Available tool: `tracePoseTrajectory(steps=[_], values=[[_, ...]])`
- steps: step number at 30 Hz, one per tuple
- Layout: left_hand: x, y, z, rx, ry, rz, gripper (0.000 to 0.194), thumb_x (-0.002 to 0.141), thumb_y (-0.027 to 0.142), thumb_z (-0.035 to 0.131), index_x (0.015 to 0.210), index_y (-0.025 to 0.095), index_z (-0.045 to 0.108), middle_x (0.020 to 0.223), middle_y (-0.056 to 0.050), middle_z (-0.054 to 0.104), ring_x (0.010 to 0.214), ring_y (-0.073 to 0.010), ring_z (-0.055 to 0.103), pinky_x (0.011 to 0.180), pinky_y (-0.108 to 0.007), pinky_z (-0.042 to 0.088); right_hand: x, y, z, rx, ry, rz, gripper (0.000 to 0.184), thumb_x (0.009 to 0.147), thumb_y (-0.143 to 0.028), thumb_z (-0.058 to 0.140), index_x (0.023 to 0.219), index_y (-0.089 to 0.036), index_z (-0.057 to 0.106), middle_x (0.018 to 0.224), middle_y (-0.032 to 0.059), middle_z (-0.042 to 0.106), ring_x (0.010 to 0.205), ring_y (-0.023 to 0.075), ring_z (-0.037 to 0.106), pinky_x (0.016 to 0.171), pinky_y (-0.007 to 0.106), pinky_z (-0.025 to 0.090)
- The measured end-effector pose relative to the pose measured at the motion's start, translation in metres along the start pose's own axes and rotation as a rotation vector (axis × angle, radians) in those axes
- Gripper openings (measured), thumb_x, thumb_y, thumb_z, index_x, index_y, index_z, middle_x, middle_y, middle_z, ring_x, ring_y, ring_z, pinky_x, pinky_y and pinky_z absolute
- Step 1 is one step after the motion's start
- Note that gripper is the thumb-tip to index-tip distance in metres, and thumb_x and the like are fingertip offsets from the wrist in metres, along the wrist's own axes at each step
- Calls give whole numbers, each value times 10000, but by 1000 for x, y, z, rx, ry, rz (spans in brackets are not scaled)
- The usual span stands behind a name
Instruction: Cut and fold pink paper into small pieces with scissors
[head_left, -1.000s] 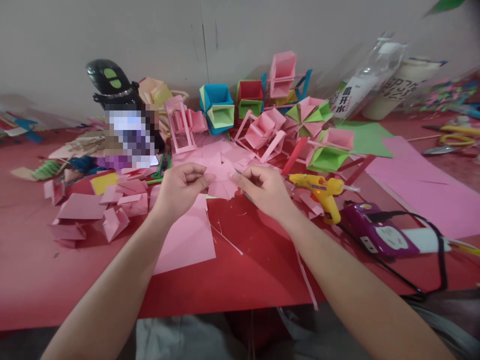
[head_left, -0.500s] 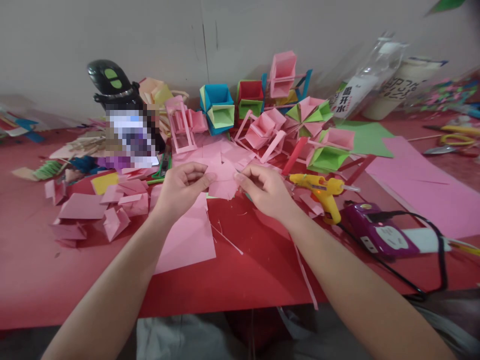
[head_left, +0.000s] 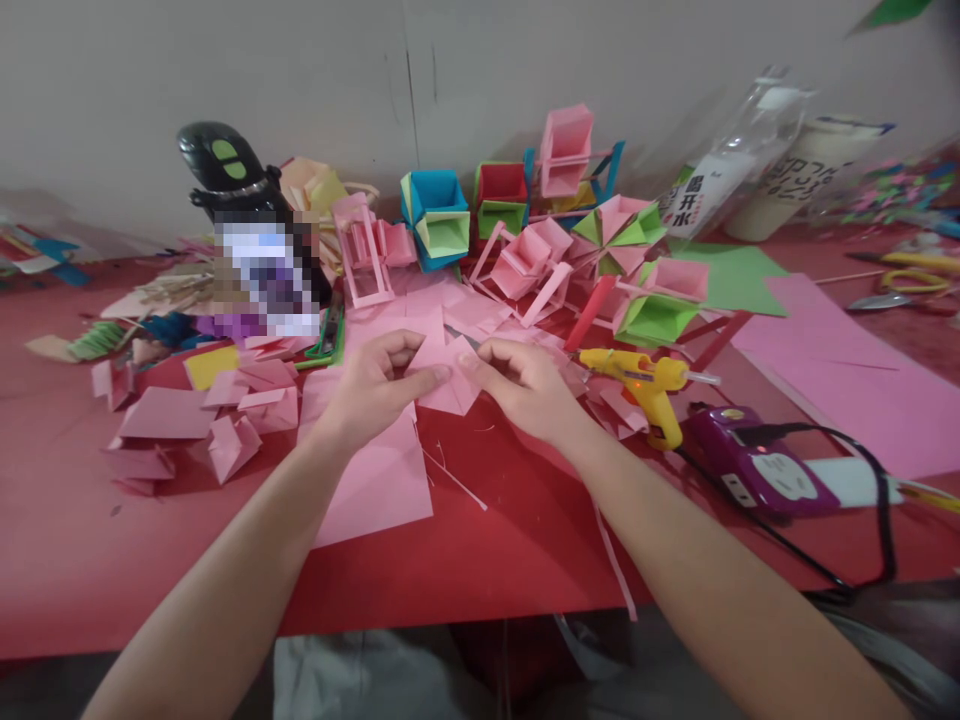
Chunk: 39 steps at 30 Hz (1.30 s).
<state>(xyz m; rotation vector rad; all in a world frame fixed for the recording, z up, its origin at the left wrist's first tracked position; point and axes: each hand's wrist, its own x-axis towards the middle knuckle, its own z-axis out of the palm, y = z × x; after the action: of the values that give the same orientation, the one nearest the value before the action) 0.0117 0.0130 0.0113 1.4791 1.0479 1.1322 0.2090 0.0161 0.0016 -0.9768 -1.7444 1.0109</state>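
Note:
A small folded piece of pink paper point(head_left: 448, 390) is held up over the red table, between my two hands. My left hand point(head_left: 384, 382) pinches its left side, thumb on the face turned toward me. On the opposite edge, my right hand point(head_left: 523, 382) grips it between thumb and bent fingers. Creases run across the paper, and its far side is hidden. A larger pink sheet point(head_left: 375, 485) lies flat below my left hand. Behind both hands are more pink sheets point(head_left: 409, 308) and several folded paper models, among them a blue and green paper box point(head_left: 435, 215).
To the right are a yellow glue gun point(head_left: 637, 378), a purple power strip point(head_left: 765, 460) with a black cable, and scissors point(head_left: 892, 290). Folded pink pieces point(head_left: 232, 445) lie left. A phone point(head_left: 270, 275) leans on a black stand. A plastic bottle point(head_left: 731, 160) stands at the back right.
The pink paper has been turned and now shows folded flaps meeting near its middle. Both hands have come slightly lower, and the left thumb has slid further across the paper.

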Motion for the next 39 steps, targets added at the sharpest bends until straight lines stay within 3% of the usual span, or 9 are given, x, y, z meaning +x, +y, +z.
tracePoseTrajectory(steps=[5, 12, 21, 27, 32, 39], values=[[-1, -1, 3, 11, -35, 16, 275, 760, 247, 792, 1004, 178, 686, 897, -25, 701, 793, -145, 655, 676, -235, 527, -2, 0, 0, -76, 8, -37, 455, 936, -550, 592, 669, -200, 477, 632, -32, 469, 596, 110, 415, 556, 272, 332], [-1, 1, 3, 73, 32, 14, 259, 727, 279, 829, 924, 186, 689, 640, 56, 529, 576, -98, 527, 533, -219, 442, -1, -2, 2, -57, 9, -29, 488, 924, -544, 612, 620, -201, 443, 594, -40, 433, 563, 101, 377, 527, 275, 295], [-1, 2, 4, 98, 33, 37, 248, 729, 260, 821, 926, 176, 695, 751, 17, 633, 681, -116, 597, 610, -222, 480, -2, 0, 2, -72, -3, -58, 422, 939, -496, 612, 663, -193, 512, 626, -31, 494, 581, 105, 426, 539, 270, 323], [0, -1, 2, -23, 74, 11, 300, 706, 258, 837, 953, 166, 694, 866, -36, 732, 774, -158, 681, 699, -261, 543, -2, 0, 1, -69, 21, -76, 418, 941, -467, 626, 657, -197, 481, 615, -41, 463, 570, 101, 388, 539, 272, 302], [2, -4, 0, -32, 161, 33, 279, 685, 225, 858, 908, 166, 699, 800, -14, 728, 751, -132, 676, 704, -232, 541, -1, -1, 1, -48, 56, -81, 439, 931, -462, 645, 641, -199, 448, 595, -51, 425, 552, 94, 372, 530, 268, 300], [3, -3, -2, -7, 156, 6, 257, 686, 258, 854, 859, 153, 696, 742, -13, 720, 666, -127, 662, 629, -238, 544, -1, 1, 1, -84, 130, -64, 426, 919, -479, 659, 656, -192, 487, 602, -47, 452, 560, 94, 387, 531, 267, 310]])
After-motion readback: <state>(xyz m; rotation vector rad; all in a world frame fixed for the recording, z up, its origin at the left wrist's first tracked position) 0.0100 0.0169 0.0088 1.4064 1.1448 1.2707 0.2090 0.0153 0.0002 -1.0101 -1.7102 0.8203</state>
